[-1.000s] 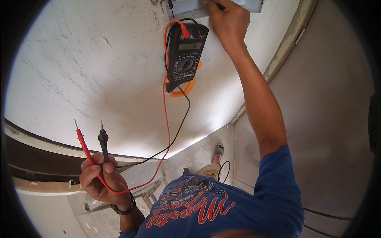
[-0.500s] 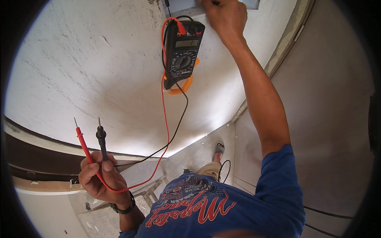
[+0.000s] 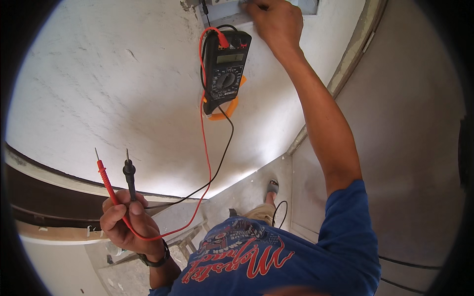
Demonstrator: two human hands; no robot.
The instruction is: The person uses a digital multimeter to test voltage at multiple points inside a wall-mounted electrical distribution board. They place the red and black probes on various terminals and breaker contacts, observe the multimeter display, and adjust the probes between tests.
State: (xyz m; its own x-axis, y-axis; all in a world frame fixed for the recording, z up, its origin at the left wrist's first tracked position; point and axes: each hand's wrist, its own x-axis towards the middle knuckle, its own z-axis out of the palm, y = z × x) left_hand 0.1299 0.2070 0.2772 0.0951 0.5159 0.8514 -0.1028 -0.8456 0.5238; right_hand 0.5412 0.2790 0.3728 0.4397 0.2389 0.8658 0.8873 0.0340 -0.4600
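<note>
My left hand (image 3: pixel 127 224) pinches two multimeter test probes side by side, tips pointing up: a red probe (image 3: pixel 105 177) and a black probe (image 3: pixel 129 175). Their leads run to a black multimeter (image 3: pixel 226 71) with a dial and a small screen, which hangs against the wall with an orange part behind its lower end. At the top edge, my right hand (image 3: pixel 279 23) reaches to a recessed wall box (image 3: pixel 232 18), fingers curled beside a white fitting (image 3: pixel 224 1). Its fingertips are mostly hidden, so what they grip cannot be made out.
The pale plastered wall (image 3: pixel 123 98) fills the upper left. A brown door-like panel (image 3: pixel 395 123) stands at the right behind a frame edge. Below lie a concrete floor (image 3: pixel 242 190), a sandalled foot (image 3: pixel 272 186) and dark cables (image 3: pixel 410 265) at lower right.
My right hand has shifted slightly left, and a bit more of the white fitting shows. Both probes sit slightly further right and lower in view, still in my left hand.
</note>
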